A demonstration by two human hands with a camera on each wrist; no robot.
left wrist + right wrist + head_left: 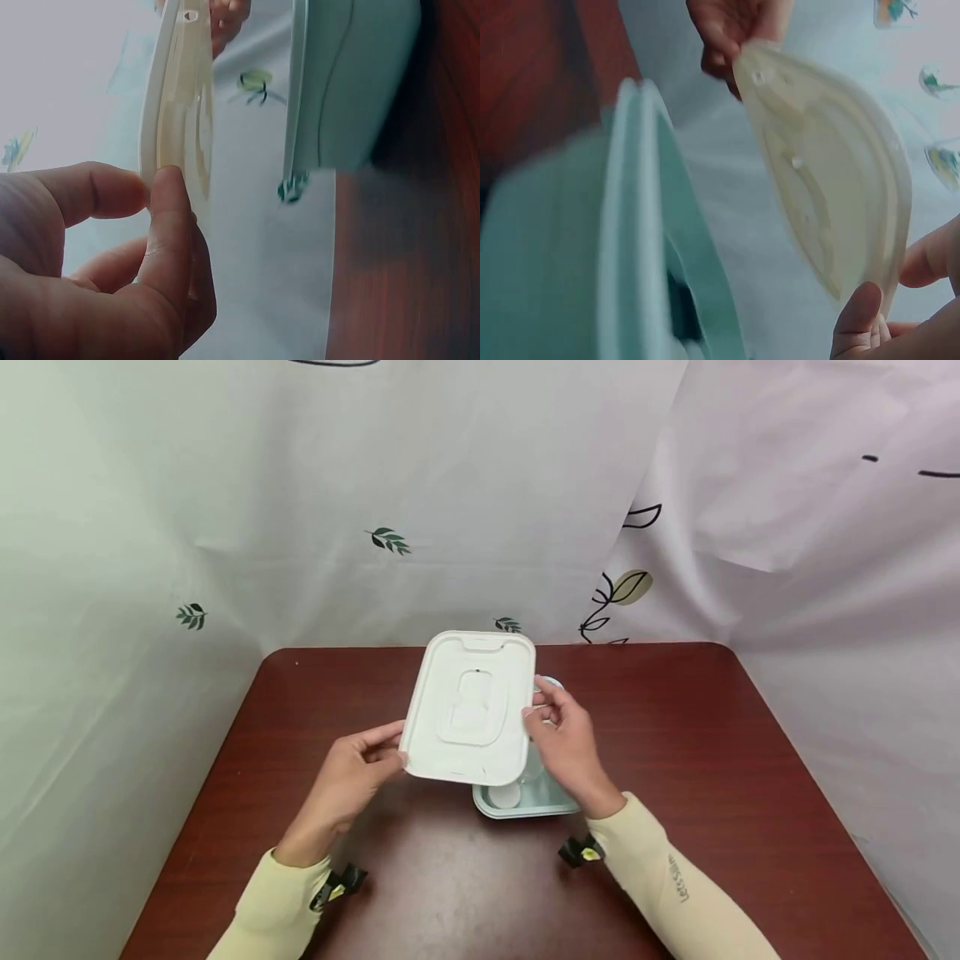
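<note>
Both hands hold up a white rectangular lid (472, 706) with rounded corners, tilted so its face shows in the head view. My left hand (352, 781) pinches its lower left edge between thumb and fingers. On the opposite long edge, my right hand (566, 743) pinches it the same way. Behind and below the lid, partly covered by it, a pale green tub (551, 802) stands on the table. Inside the tub a round white item (504, 795) shows near the front corner. In the right wrist view the lid's underside (832, 165) is apart from the tub's rim (634, 195).
The tub stands on a dark red-brown table (660, 760). A whitish cloth (480, 510) with leaf prints hangs behind the table and along its sides. Small black devices (341, 887) are strapped to both wrists.
</note>
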